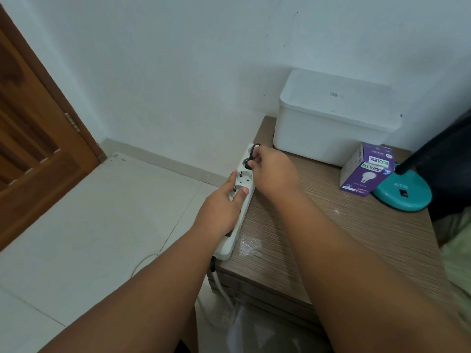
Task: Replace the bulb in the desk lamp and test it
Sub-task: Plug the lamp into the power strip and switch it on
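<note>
A white power strip (242, 200) lies along the left edge of a wood-grain bedside table (331, 238). My left hand (221, 207) presses down on the strip's middle, thumb over a socket. My right hand (272, 171) pinches a black plug (251, 159) at the far socket. The desk lamp stands at the right edge, with a teal round base (402, 193) and a black neck (433, 146); its head is out of view. A purple bulb box (364, 171) sits beside the base.
A white lidded box (331, 118) stands at the table's back against the wall. A brown wooden door (38, 138) is at the left. The strip's white cable (224, 296) hangs off the table's front corner onto the tiled floor.
</note>
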